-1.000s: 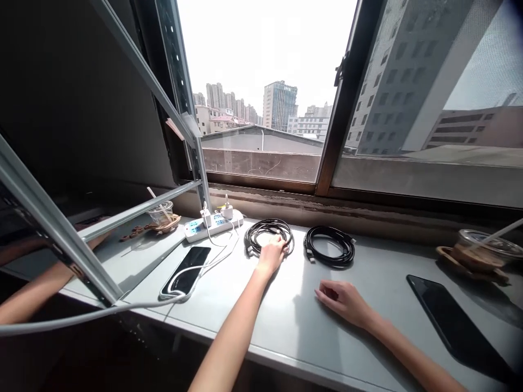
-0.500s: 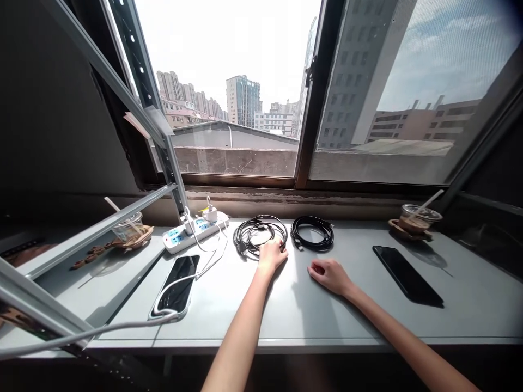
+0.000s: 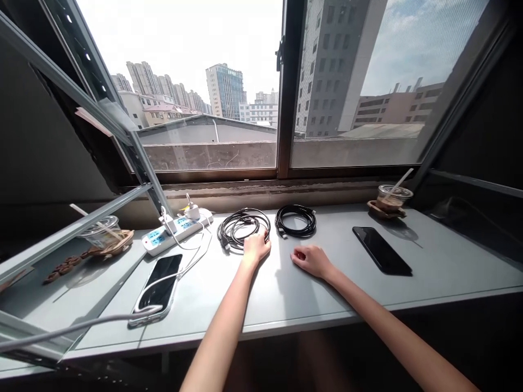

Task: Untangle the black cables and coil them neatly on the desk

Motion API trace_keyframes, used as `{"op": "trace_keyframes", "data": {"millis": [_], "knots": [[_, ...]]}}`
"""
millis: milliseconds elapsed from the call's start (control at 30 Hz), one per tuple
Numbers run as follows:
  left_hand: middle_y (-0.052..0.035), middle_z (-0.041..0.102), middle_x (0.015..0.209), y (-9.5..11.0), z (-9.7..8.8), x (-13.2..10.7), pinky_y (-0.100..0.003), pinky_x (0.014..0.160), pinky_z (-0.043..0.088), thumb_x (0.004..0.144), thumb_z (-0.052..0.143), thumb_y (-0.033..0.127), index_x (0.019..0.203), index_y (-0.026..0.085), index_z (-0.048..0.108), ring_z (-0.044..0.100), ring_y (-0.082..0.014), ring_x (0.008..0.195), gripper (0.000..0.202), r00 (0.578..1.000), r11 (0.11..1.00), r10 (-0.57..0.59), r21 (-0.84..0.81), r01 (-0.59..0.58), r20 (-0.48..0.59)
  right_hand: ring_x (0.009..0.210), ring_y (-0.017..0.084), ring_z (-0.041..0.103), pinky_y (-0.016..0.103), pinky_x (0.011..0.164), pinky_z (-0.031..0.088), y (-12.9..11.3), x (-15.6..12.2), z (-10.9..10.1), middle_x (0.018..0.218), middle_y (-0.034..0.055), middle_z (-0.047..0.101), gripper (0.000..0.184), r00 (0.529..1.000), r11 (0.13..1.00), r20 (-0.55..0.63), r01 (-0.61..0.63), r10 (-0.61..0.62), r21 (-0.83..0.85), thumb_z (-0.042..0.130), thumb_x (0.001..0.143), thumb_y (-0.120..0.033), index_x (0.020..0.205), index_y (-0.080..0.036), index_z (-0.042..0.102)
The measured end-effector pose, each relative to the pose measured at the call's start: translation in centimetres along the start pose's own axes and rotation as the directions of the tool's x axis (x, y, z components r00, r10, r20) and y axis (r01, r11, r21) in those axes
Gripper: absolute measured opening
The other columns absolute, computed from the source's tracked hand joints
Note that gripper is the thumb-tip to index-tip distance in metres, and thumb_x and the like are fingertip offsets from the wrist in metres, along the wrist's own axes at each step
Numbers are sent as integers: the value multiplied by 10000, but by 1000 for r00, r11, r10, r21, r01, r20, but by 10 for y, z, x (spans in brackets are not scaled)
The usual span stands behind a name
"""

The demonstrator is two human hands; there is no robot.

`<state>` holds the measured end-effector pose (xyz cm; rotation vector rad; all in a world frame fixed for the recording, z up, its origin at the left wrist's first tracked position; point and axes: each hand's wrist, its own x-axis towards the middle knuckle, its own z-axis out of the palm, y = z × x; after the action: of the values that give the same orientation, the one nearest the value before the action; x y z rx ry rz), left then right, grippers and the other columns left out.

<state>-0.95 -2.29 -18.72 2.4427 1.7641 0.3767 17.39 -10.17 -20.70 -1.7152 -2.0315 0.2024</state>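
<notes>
My left hand (image 3: 256, 248) rests at the near right edge of a loosely coiled black cable (image 3: 233, 247), its fingers closed round the loops and partly hidden. The coil lies on the grey-white tabletop (image 3: 281, 305), with connector ends showing at its near left and inside the loop. To the right sits a second, tighter black cable coil (image 3: 312, 230), untouched, its plugs sticking out. Just in front of that coil my right hand (image 3: 314, 261) lies on the table, curled into a loose fist with nothing visible in it.
A white power strip (image 3: 153, 247) with chargers stands left, beside a phone (image 3: 161, 283) on a white cable. A black phone (image 3: 382, 250) lies right, near an iced drink cup (image 3: 392, 202). Another cup (image 3: 102, 231) is behind the metal shelf frame (image 3: 143, 158). A window borders the back.
The view has turned, so the table and everything on it sit further left and somewhat higher. Both hands keep nearly the same pose and place on the table.
</notes>
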Motion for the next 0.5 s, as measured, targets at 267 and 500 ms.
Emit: {"op": "trace_keyframes", "data": {"millis": [267, 500], "knots": [[-138, 678, 994, 8, 0, 4, -351, 783, 448, 816, 433, 296, 1087, 186, 592, 623, -279, 965, 333, 997, 996, -73, 56, 74, -11, 563, 89, 430, 228, 561, 222, -5, -1, -5, 608, -6, 571, 253, 1000, 999, 21, 17, -18, 48, 480, 819, -312, 620, -172, 549], [-156, 687, 920, 12, 1, 1, -367, 787, 435, 816, 447, 213, 1210, 144, 501, 640, -289, 914, 403, 974, 977, -199, -94, 189, -109, 556, 94, 459, 237, 567, 242, -9, -5, -10, 620, -3, 599, 241, 989, 991, 83, 116, -122, 72, 475, 832, -287, 649, -177, 587]]}}
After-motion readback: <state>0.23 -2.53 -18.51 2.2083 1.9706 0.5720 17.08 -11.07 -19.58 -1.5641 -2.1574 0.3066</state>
